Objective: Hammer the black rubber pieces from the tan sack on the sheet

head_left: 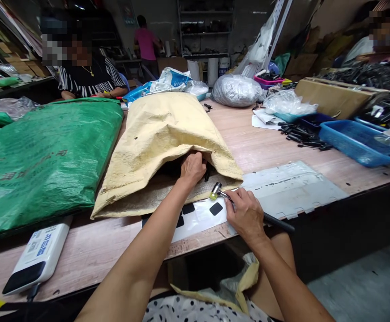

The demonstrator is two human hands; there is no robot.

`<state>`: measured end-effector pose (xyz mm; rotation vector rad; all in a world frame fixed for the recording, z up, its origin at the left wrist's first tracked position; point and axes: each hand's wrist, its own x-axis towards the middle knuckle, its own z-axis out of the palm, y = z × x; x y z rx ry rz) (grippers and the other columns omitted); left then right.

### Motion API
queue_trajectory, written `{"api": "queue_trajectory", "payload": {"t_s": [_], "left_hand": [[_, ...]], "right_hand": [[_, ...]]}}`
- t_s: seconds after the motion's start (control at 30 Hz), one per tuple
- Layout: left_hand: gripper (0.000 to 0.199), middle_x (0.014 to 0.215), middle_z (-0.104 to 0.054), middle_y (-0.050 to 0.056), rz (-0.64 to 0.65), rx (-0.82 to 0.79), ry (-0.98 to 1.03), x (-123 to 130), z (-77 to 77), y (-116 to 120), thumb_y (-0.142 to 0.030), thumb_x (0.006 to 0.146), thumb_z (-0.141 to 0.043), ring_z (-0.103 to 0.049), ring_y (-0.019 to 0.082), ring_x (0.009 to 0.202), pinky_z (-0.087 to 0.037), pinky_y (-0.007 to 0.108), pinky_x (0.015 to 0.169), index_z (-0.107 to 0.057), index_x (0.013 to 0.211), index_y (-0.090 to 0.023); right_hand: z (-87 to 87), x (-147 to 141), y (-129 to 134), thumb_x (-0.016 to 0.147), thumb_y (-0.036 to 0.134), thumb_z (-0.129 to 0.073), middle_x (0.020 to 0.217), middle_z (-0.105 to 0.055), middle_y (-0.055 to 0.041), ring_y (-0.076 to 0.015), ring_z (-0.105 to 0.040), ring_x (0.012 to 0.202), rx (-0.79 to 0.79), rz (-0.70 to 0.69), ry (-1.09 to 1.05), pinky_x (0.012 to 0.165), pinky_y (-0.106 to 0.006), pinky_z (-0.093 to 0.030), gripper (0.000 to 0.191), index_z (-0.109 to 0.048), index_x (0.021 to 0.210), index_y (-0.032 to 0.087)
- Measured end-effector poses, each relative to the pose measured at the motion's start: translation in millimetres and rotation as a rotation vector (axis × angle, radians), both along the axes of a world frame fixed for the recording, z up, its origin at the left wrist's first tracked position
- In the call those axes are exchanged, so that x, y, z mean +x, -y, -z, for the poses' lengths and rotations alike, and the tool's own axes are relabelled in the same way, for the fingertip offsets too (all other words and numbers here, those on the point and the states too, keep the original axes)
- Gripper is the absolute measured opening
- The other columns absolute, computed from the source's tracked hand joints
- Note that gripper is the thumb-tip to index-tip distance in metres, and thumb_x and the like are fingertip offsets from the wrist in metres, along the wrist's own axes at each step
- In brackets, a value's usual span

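My left hand [194, 168] reaches into the open mouth of a yellow woven sack [168, 129] lying on the table. Its fingers are curled and partly hidden at the opening, and dark pieces show beside them inside. In my right hand [246, 212] is a small hammer [217, 191] with a metal head and a yellow-green face; its dark handle sticks out to the right. Under the hammer head lies a white sheet [198, 223] with black rounded squares [216, 208] on it, partly covered by the sack.
A green sack [47, 156] fills the left side, with a white power bank [38, 255] in front. At the right are a grey-white sheet [292, 188], black parts [305, 136] and a blue tray [362, 143]. People sit and stand farther back.
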<state>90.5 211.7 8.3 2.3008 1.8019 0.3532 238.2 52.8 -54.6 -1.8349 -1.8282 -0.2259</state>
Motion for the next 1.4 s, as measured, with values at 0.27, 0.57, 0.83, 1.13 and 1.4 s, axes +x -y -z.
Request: {"api": "queue_trajectory", "payload": {"t_s": [0.27,0.57,0.83,1.13,1.4], "left_hand": [[0.053,0.140,-0.060,0.010,0.274,0.091,0.092,39.9,1.5,-54.1,-0.016,0.086,-0.056,-0.047,0.027,0.138,-0.033,0.038,0.120,-0.056,0.139,-0.023],[0.055,0.148,-0.052,0.018,0.216,0.136,0.215,78.1,19.9,-71.6,-0.029,0.093,-0.053,-0.034,0.033,0.145,-0.018,0.045,0.125,-0.047,0.144,-0.011],[0.062,0.138,-0.061,0.010,0.293,0.073,0.120,58.1,26.5,-51.6,-0.041,0.083,-0.065,-0.046,0.036,0.135,-0.035,0.044,0.115,-0.054,0.142,-0.025],[0.041,0.116,-0.073,0.006,0.319,-0.040,-0.008,8.9,22.5,-6.3,-0.048,0.095,-0.044,-0.067,0.026,0.103,-0.052,0.033,0.085,-0.067,0.122,-0.027],[0.039,0.125,-0.063,0.007,0.270,0.087,-0.033,-28.6,16.6,35.3,-0.048,0.094,-0.054,-0.060,0.029,0.109,-0.045,0.041,0.095,-0.064,0.130,-0.035]], "right_hand": [[-1.0,0.0,0.6,0.094,0.027,-0.057,0.095,-0.063,-0.0050,-0.0221,-0.050,0.090,-0.021,-0.006,-0.025,0.078,-0.034,-0.035,0.023,-0.069,0.113,0.024],[-0.9,0.5,-1.0,0.094,0.028,-0.057,0.094,-0.063,-0.0050,-0.0222,-0.050,0.090,-0.054,-0.012,-0.044,0.079,-0.034,-0.036,0.023,-0.069,0.112,0.024],[-1.1,0.0,-0.2,0.094,0.028,-0.057,0.095,-0.063,-0.0052,-0.0217,-0.050,0.089,-0.033,-0.001,-0.030,0.078,-0.034,-0.036,0.023,-0.069,0.112,0.024],[-0.7,0.5,0.7,0.093,0.027,-0.058,0.094,-0.063,-0.0047,-0.0212,-0.050,0.090,-0.003,-0.014,-0.039,0.078,-0.034,-0.035,0.022,-0.070,0.111,0.024],[-0.1,2.2,5.2,0.090,0.026,-0.062,0.091,-0.065,-0.0035,-0.0204,-0.052,0.090,0.021,-0.069,-0.059,0.079,-0.033,-0.035,0.015,-0.071,0.100,0.023]]}}
